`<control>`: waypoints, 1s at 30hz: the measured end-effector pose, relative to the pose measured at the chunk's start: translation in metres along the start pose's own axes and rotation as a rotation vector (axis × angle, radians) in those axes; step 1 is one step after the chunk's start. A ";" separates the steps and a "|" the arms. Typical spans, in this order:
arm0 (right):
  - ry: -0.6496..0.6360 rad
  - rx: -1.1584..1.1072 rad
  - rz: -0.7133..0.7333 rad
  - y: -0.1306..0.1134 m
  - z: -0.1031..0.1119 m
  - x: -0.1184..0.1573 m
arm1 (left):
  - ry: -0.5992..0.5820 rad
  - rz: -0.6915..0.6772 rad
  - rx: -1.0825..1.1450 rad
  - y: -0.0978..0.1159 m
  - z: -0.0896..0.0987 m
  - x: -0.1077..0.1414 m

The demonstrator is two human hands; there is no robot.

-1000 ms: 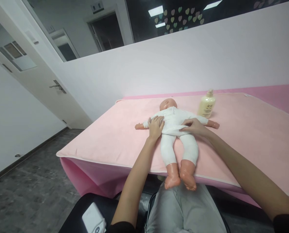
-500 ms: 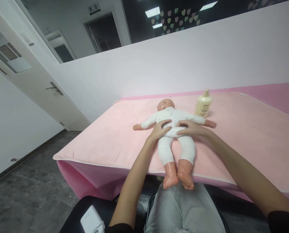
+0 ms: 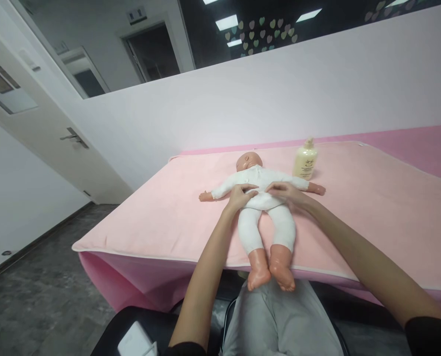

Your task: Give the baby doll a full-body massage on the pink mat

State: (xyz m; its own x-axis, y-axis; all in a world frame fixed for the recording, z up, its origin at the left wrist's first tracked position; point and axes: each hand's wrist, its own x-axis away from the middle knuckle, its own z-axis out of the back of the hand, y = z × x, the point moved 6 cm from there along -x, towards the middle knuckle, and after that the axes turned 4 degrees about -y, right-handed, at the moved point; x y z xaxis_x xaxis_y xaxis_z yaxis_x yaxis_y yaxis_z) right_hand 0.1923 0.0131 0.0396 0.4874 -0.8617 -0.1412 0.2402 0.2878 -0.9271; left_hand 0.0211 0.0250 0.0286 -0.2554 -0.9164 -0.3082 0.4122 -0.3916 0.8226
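Note:
A baby doll (image 3: 250, 228) in a white outfit lies face up on the pink blanket, head at the far side, arms spread. Its bare feet reach past the table's near edge. My left hand (image 3: 242, 196) rests at the left side of the doll's waist, thumb and fingers apart, touching the white cloth. At the other side of the waist, my right hand (image 3: 285, 191) has its thumb drawn in close to the fingers, at a bit of the white outfit (image 3: 265, 200). The exact fingertip contact is small and partly hidden.
A pale yellow pump bottle (image 3: 305, 160) stands on the pink blanket (image 3: 161, 217), beyond the doll's arm on the right. The white wall (image 3: 220, 106) rises behind the table. At left is a door (image 3: 53, 116). A white device (image 3: 136, 340) lies on a black seat (image 3: 131, 316).
My right thumb has moved up towards its fingers at the doll's waist. The gap between my left thumb and fingers has narrowed a little. The doll's pose looks unchanged; the view has shifted slightly.

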 end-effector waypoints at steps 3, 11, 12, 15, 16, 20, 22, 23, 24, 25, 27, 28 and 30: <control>0.343 -0.236 0.047 0.017 0.021 -0.005 | -0.012 0.032 0.122 -0.010 0.000 -0.002; 0.349 0.385 0.117 0.020 0.005 -0.017 | -0.045 -0.019 0.067 -0.003 -0.003 -0.003; 0.326 0.505 0.144 0.016 0.001 -0.017 | -0.050 -0.028 0.051 -0.002 -0.004 -0.003; 0.245 0.760 0.169 0.008 -0.007 -0.019 | -0.059 -0.048 0.013 0.001 -0.005 -0.002; 0.217 0.806 0.144 0.007 -0.008 -0.021 | -0.060 -0.056 0.004 0.002 -0.006 -0.002; 0.082 0.872 0.022 0.000 -0.007 -0.032 | -0.073 -0.093 0.002 0.006 -0.007 -0.001; 0.040 0.863 -0.028 -0.004 -0.006 -0.038 | -0.075 -0.109 0.010 0.007 -0.008 0.000; 0.035 0.852 -0.046 -0.005 -0.005 -0.041 | -0.074 -0.116 0.016 0.007 -0.008 0.000; 0.038 0.838 -0.060 -0.006 -0.004 -0.044 | -0.072 -0.122 0.023 0.006 -0.008 0.000; 0.047 0.821 -0.070 -0.006 -0.004 -0.045 | -0.068 -0.126 0.029 0.005 -0.009 -0.001; 0.074 0.782 -0.076 -0.001 -0.003 -0.047 | -0.047 -0.128 0.032 0.004 -0.009 -0.001; 0.091 0.763 -0.070 0.002 -0.002 -0.047 | -0.029 -0.124 0.029 0.004 -0.008 -0.001; 0.138 0.725 -0.048 0.008 -0.002 -0.046 | 0.013 -0.112 0.023 0.003 -0.007 0.000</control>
State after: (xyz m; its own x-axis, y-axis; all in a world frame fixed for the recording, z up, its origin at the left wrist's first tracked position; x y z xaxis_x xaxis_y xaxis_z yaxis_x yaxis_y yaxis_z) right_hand 0.1702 0.0543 0.0383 0.3638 -0.9112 -0.1932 0.7760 0.4113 -0.4783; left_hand 0.0287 0.0235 0.0275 -0.2876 -0.8682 -0.4044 0.3618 -0.4895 0.7934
